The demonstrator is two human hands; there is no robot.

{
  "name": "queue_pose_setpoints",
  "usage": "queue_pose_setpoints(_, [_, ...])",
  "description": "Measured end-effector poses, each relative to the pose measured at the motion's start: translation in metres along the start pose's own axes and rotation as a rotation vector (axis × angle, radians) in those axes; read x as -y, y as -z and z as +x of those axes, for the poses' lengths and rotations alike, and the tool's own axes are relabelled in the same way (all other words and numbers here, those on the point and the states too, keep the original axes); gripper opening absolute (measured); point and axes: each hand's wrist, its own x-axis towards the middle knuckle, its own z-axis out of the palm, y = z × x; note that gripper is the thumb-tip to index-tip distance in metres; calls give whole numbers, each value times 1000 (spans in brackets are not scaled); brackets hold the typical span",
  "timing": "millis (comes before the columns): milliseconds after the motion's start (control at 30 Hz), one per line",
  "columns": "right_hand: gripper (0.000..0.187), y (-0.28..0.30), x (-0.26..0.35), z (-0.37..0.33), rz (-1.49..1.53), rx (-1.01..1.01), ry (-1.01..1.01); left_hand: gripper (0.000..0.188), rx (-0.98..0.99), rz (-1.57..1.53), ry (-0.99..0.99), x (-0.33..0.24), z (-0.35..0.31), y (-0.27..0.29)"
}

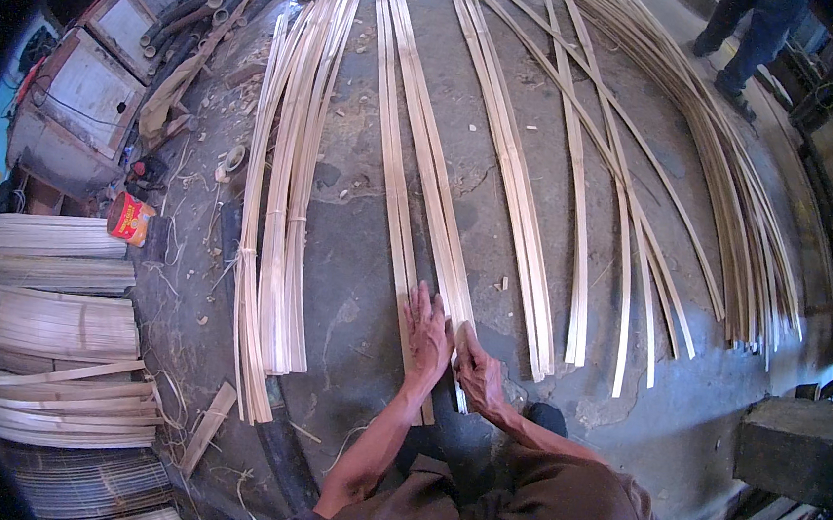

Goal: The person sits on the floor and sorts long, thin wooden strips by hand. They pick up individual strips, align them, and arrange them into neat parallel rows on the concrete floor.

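Note:
Long pale bamboo strips lie on the grey floor in front of me. My left hand (pixel 427 338) rests with its fingers stretched out, between a narrow pair of strips (pixel 396 174) and a second group of strips (pixel 431 167). It touches the near part of these strips. Close beside it, my right hand (pixel 480 369) has its fingers curled at the right edge of the second group, near its front end. The thumb points away from me along the strips. The right fingertips are partly hidden.
More strips lie in a thick bundle (pixel 296 190) on the left, a group (pixel 509 169) on the right, and a crossed set (pixel 588 107) beyond it. Stacked slats (pixel 50 317) are at far left, near an orange tin (pixel 131 219). A person (pixel 748 41) stands at back right.

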Motion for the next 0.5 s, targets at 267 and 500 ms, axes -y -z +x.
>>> queue_pose_setpoints(267, [46,-15,-2,-11,126,-25,76,32,-147,-240,76,22,3,-32])
queue_pose_setpoints(500, [46,-8,18,-18,243,-4,48,29,-323,-349,118,26,-1,-35])
